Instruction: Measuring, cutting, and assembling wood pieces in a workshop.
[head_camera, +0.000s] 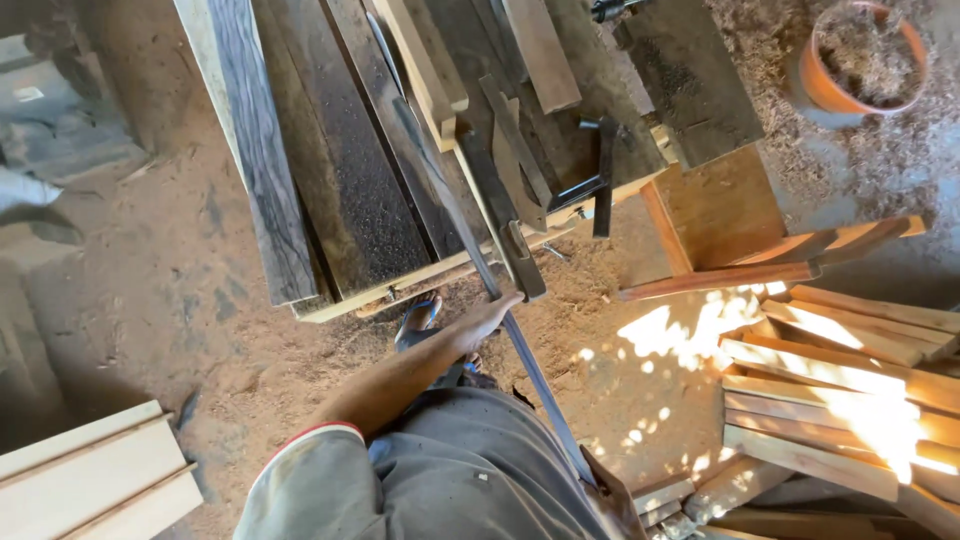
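My left hand (486, 318) reaches forward from a grey, red-trimmed sleeve and is closed around a long, thin grey metal bar (540, 385). The bar runs diagonally from the stack of dark planks (350, 170) down to my hip at the lower right. A dark clamp-like head (522, 258) sits on the bar just above my fingers, at the front edge of the planks. My right hand is not visible. A sandalled foot (420, 316) shows under my forearm.
A black metal clamp (603, 180) lies on the planks. A reddish wooden box (720, 205) stands to the right, an orange bucket of sawdust (862, 58) behind it. Sunlit wooden slats (850, 385) are piled at right, pale boards (90, 480) at lower left. Sawdust covers the floor.
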